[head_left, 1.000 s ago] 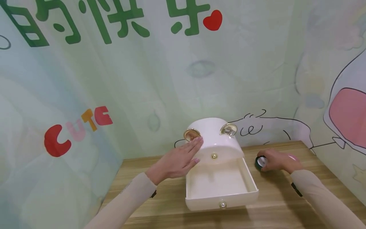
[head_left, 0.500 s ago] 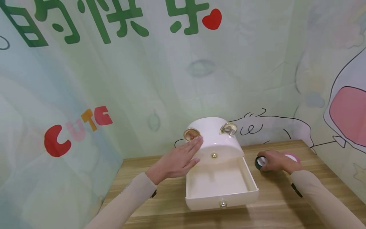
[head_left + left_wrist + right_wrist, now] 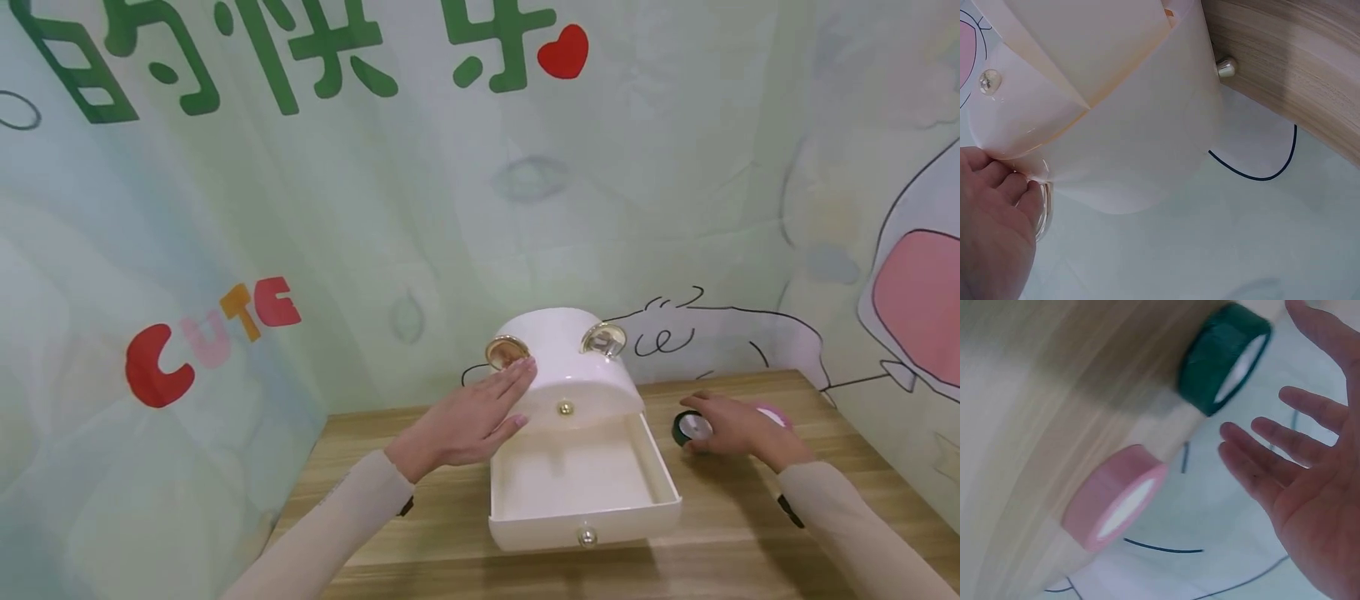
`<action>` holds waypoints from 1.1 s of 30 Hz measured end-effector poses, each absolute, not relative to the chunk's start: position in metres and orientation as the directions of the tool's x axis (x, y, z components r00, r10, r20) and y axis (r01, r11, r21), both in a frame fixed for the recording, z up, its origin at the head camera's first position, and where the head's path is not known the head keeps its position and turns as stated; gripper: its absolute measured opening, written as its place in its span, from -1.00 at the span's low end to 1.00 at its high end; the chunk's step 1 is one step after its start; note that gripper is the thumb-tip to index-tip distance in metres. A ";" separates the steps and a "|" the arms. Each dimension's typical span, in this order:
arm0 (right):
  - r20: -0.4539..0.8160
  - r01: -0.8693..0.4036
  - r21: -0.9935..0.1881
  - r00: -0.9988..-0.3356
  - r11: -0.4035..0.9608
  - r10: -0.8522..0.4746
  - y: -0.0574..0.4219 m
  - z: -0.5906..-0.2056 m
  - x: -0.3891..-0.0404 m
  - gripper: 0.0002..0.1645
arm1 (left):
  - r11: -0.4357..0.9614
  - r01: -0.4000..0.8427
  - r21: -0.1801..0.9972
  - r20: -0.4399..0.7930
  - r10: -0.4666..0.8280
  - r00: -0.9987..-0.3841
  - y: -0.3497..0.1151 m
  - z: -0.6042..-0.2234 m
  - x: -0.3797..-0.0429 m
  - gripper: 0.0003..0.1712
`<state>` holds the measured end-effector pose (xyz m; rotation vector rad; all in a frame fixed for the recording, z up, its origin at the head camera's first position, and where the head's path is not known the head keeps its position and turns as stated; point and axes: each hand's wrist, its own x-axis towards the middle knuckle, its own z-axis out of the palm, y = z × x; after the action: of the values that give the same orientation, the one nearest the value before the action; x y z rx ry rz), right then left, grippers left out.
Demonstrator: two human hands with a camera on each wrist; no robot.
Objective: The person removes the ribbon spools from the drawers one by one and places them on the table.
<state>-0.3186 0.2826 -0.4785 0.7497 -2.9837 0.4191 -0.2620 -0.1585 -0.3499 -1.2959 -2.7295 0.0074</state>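
Observation:
A white, round-topped drawer box (image 3: 551, 333) has its drawer (image 3: 585, 529) pulled out, and the drawer's floor shows bare. My left hand (image 3: 465, 421) rests its straight fingers on the box's top beside the left gold-rimmed ring (image 3: 507, 352). In the left wrist view, the fingertips of that hand (image 3: 994, 212) touch the box near the ring. My right hand (image 3: 735, 427) hovers over a green tape roll (image 3: 692, 427) on the table. The right wrist view shows this hand (image 3: 1310, 456) with spread fingers, apart from the green roll (image 3: 1222, 359).
A pink tape roll (image 3: 1113, 500) lies on the wooden table (image 3: 375, 533) beside the green one, mostly behind my right hand in the head view. A second gold-rimmed ring (image 3: 604, 340) sticks up on the box's right. A printed curtain (image 3: 420, 208) hangs behind the table.
My right hand has loosened from the green tape roll and drawn back slightly to the right; more of the roll shows. My left hand stays on the box.

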 end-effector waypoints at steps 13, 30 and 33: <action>0.602 -0.623 -0.147 -0.673 0.769 -0.430 0.250 -0.438 -0.256 -0.79 | 0.637 0.770 -0.037 0.100 0.769 -0.631 -0.158 -0.353 -0.262 -0.21; 0.899 -0.801 -0.078 -0.314 0.593 -0.306 0.192 -0.433 -0.179 -0.46 | 0.648 0.761 -0.031 0.116 0.759 -0.641 -0.157 -0.355 -0.259 -0.19; 0.914 -0.787 -0.030 -0.271 0.616 -0.302 0.178 -0.436 -0.172 -0.44 | 0.650 0.760 -0.031 0.127 0.756 -0.642 -0.157 -0.354 -0.260 -0.19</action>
<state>-0.1716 0.1778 -0.4361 0.8754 -1.8427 0.6088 -0.2599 -0.1574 -0.3542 -1.2628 -2.7346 -0.0377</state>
